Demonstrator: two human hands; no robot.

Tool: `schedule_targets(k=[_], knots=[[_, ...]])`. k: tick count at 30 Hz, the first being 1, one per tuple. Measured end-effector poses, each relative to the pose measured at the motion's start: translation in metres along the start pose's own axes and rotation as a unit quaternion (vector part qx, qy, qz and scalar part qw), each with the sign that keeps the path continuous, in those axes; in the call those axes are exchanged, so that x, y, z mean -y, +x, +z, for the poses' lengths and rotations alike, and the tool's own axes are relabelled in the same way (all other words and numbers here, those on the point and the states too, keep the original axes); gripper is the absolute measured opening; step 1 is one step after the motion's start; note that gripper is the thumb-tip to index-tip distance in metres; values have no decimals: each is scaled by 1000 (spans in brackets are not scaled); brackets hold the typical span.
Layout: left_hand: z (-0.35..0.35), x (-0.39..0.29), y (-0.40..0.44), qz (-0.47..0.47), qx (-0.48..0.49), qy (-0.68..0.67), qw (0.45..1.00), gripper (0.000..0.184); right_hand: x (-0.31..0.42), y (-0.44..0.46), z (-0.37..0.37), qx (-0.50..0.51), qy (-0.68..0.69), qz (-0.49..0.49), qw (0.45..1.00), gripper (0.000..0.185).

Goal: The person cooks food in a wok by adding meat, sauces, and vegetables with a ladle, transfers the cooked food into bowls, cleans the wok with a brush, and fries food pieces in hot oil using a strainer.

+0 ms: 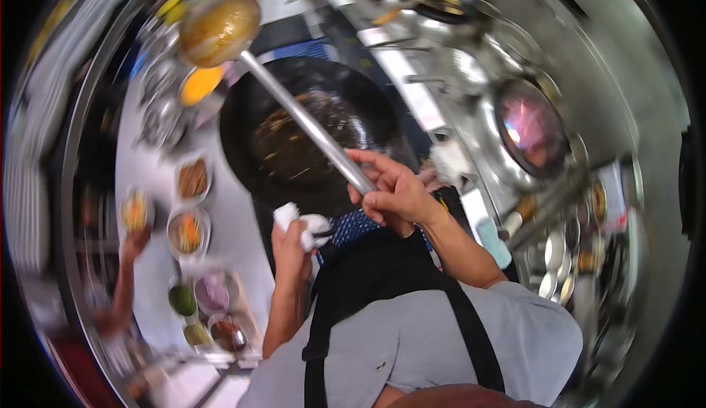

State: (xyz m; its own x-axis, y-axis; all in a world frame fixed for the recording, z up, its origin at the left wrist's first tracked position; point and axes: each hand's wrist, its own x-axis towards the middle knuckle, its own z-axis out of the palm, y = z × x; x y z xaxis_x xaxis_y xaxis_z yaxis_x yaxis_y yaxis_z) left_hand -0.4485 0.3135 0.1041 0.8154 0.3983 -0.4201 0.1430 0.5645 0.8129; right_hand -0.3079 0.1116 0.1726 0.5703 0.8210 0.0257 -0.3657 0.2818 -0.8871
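Observation:
My right hand (391, 196) is closed around the handle of a big metal ladle (305, 125). The ladle's bowl, coated with brown-orange sauce, reaches out to the far left over the wok's rim. Below it sits a large dark wok (368, 99) with a brown, glossy liquid and some bits of food inside. Near the wok's close edge, my left hand (292, 253) is closed on a folded white cloth (312, 230). Whether the cloth also grips the wok's handle, I cannot tell.
On the left, a white counter (158, 290) bears bowls of food and a tray of small containers (213, 294). Another person's hand (134, 242) touches a bowl (136, 211) there. To the right, a lit burner (518, 125) and several pans line the stove.

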Motion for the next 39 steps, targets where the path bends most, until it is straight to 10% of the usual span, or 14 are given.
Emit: schedule_targets(k=[6,13,20,22,23,27,29,31,33,38,39], knots=[[124,-8,56,-39,104,37,993,20,-51,-122,-102,-354,-389,31,850,25],[301,68,119,-79,271,147,948,22,-55,-225,-192,-553,-79,16,829,20],[438,202,148,-247,339,154,895,13,118,-280,-364,-674,-207,-20,709,25],[456,259,170,-223,421,185,860,12,154,-288,-445,-697,-321,26,640,26],[475,264,161,-282,384,133,869,17,156,-295,-507,-692,-537,-3,482,29],[519,287,157,-290,386,162,861,25,240,-282,-615,-718,-477,159,482,45],[528,288,166,-311,377,176,855,25,260,-283,-660,-707,-497,176,472,25],[533,286,175,-344,357,181,850,25,267,-291,-700,-703,-365,76,605,17],[534,302,188,-330,394,169,841,23,293,-290,-720,-674,-452,219,541,21],[557,303,200,-306,376,213,849,22,282,-257,-690,-717,-572,90,388,29],[559,306,205,-313,386,219,840,25,274,-250,-696,-725,-522,70,445,31]])
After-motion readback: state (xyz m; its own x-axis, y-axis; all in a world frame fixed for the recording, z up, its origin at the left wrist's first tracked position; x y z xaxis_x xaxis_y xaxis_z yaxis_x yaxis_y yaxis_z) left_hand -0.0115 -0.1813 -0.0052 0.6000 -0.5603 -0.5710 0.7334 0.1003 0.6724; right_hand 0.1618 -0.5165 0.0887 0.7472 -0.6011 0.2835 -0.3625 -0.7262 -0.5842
